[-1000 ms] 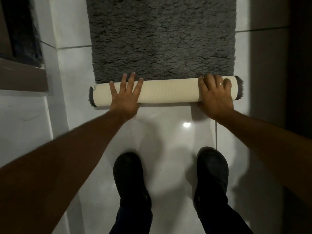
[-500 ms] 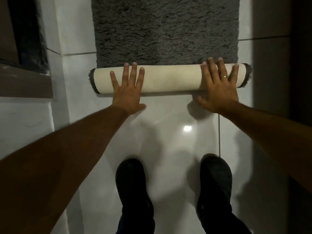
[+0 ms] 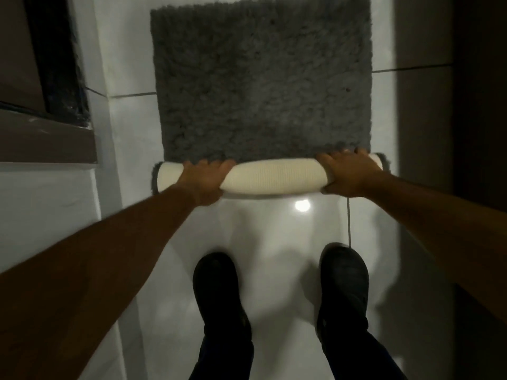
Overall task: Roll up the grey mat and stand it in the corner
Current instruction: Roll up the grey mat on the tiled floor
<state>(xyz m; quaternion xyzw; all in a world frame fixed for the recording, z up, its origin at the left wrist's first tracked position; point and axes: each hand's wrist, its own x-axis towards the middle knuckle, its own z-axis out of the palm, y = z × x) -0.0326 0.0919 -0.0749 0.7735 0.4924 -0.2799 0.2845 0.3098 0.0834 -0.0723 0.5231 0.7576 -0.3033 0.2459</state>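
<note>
Glossy white tiled floor (image 3: 274, 242) carried grey mat (image 3: 263, 86) (near end rolled) and two black shoes (image 3: 216, 286).

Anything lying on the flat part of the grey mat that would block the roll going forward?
Nothing visible. The left hand and right hand grip the cream-backed roll, and the shaggy grey mat ahead lies bare to its far edge.
</note>
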